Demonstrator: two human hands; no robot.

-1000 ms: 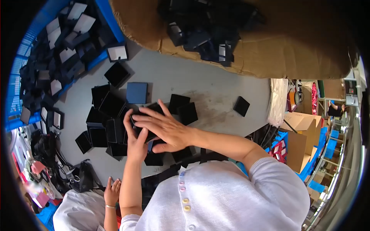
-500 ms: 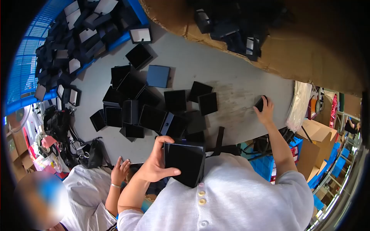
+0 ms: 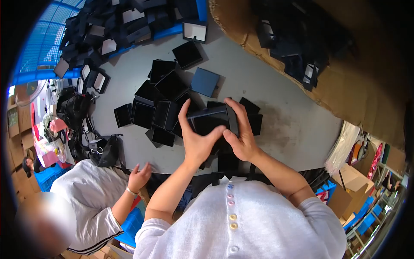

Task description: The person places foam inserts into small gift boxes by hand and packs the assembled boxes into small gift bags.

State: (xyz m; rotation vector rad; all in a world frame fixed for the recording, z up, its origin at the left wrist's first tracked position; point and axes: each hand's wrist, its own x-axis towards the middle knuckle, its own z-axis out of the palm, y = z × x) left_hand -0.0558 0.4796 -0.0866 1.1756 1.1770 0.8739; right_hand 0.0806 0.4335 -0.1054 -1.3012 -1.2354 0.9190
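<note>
Above the table, my left hand [image 3: 198,140] grips a black open box [image 3: 209,122] by its left side, thumb at the near edge. A flat black piece [image 3: 232,117] stands upright at the box's right side, pinched between the thumb and fingers of my right hand [image 3: 243,136]. Several black boxes [image 3: 165,113] lie piled to the left of my hands. Beyond them rests a blue square piece [image 3: 205,82]. Part of another black box shows just right of my right hand [image 3: 255,124].
A blue crate [image 3: 172,31] heaped with dark boxes stands at the upper left. A large cardboard box [image 3: 254,49] with dark pieces is at the upper right. Beside me on the left sits another person, one hand [image 3: 139,178] at the grey table's [image 3: 297,125] edge. Black bags [image 3: 105,151] lie at left.
My right hand has come back from the table's right side with the flat black piece. My left hand has raised the box from near my chest to over the table. The view has shifted.
</note>
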